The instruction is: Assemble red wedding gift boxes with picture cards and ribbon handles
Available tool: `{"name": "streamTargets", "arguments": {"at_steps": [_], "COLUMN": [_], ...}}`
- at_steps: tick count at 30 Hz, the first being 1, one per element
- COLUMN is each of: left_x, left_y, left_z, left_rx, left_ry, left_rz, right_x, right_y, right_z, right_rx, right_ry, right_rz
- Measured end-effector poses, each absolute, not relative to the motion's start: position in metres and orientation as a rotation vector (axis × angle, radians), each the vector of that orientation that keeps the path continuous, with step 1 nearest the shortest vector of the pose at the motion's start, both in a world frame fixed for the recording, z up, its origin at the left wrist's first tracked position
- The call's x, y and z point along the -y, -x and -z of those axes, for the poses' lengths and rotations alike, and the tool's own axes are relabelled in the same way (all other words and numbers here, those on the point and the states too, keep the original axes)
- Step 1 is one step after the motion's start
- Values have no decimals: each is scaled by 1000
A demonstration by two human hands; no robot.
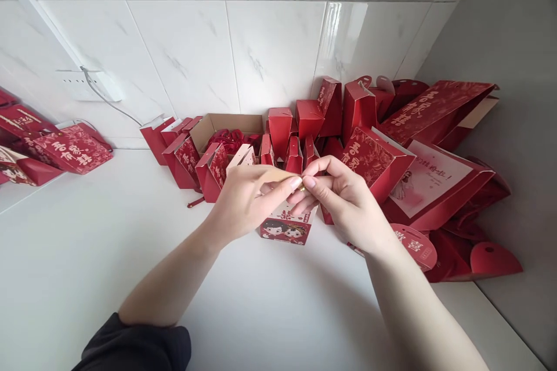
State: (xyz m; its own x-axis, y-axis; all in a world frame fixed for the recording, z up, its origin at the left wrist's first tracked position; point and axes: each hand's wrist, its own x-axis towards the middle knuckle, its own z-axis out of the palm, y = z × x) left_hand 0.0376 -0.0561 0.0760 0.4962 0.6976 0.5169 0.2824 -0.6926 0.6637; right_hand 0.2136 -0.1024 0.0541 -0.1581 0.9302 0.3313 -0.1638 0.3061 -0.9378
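My left hand and my right hand meet in mid-air over the counter, thumbs and forefingers pinched together almost tip to tip. Between the fingertips shows a small gold-coloured piece; most of it is covered, so its exact kind is unclear. Just below and behind the hands stands a small gift box, red and white with two cartoon faces on its front. My fingers hide its upper part, and I cannot tell whether they touch it.
Several red gift boxes stand behind the hands around an open cardboard carton of dark red ribbon. Larger red gift bags crowd the right side; more red bags lie far left. A cable hangs from a wall socket.
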Motion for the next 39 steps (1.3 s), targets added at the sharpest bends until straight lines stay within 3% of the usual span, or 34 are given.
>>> {"name": "streamTargets", "arguments": {"at_steps": [6,12,15,27,39], "left_x": [49,43,44,42,53], "left_y": [-39,-40,-41,-40,-44], "left_z": [-73,-73,-75,-73,-63], "left_rx": [-797,-837,-903,-886,-814], "left_ry": [-2226,-2228,-2365,-2321,-2283], "left_rz": [-1015,-1120,-1175,-1151,-1449], "right_x": [98,95,91,86,89], "right_y": [-209,-208,-207,-202,-199], "right_z": [-45,-42,-38,-32,-37], "right_rx": [1494,1725,1792,1639,1564], "right_ry": [900,935,942,908,837], "right_rz": [-863,-55,180,243,341]}}
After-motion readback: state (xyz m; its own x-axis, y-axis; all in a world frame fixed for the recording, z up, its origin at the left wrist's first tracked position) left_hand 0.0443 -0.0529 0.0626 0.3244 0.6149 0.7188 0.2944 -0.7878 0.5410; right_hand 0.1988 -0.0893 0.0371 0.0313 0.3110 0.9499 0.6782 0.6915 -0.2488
